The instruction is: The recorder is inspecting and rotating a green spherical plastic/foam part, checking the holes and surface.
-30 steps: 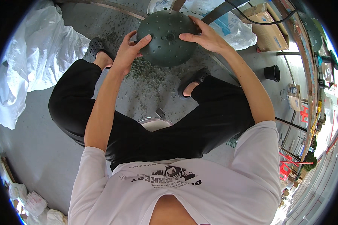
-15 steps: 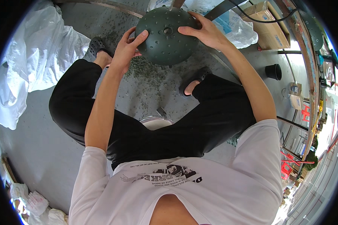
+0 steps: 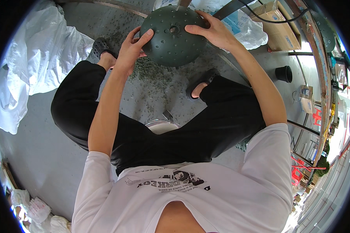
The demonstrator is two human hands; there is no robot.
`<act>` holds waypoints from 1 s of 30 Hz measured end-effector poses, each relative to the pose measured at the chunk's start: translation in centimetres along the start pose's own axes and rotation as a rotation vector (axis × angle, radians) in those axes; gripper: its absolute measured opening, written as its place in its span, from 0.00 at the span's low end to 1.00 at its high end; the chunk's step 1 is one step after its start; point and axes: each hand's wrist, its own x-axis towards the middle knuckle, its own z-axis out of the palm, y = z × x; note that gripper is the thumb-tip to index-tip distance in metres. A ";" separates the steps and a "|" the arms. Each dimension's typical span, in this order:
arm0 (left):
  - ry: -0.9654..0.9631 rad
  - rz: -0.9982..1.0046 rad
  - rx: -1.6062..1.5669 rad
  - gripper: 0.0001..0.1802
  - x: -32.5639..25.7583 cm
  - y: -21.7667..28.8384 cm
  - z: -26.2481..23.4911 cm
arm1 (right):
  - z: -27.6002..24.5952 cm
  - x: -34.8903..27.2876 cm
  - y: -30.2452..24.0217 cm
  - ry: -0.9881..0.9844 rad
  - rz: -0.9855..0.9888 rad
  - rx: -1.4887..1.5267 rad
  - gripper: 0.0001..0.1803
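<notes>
A dark green rounded dome (image 3: 174,47), studded with small holes and bumps, is held up between my hands at the top of the view. One larger round hole sits near its middle. My left hand (image 3: 133,47) grips the dome's left edge, its thumb lying on the surface and the fingers bent behind. From the right, my right hand (image 3: 213,32) grips the upper right edge, with its thumb pointing toward the larger hole. Most of the fingertips are hidden behind the dome.
Small dark green bits (image 3: 151,79) are scattered over the grey floor below the dome. White plastic sheeting (image 3: 39,50) lies at left. Cardboard boxes (image 3: 278,33), a black pot (image 3: 284,74) and a rusty metal frame (image 3: 319,58) stand at right. A clear plastic bag (image 3: 251,33) lies behind my right hand.
The dome has tilted or shifted very slightly upward, its larger hole a little higher. Both hands keep their grip in nearly the same place.
</notes>
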 end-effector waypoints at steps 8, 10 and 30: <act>0.002 0.013 -0.013 0.57 0.0 0.2 0.2 | 0.0 0.0 0.3 0.030 -0.015 -0.012 0.61; 0.002 0.011 -0.010 0.57 -0.1 0.3 0.2 | -0.1 0.1 0.3 0.021 -0.012 -0.004 0.60; 0.025 0.019 0.018 0.58 0.0 0.3 0.1 | -0.2 0.1 0.2 -0.043 0.006 -0.037 0.54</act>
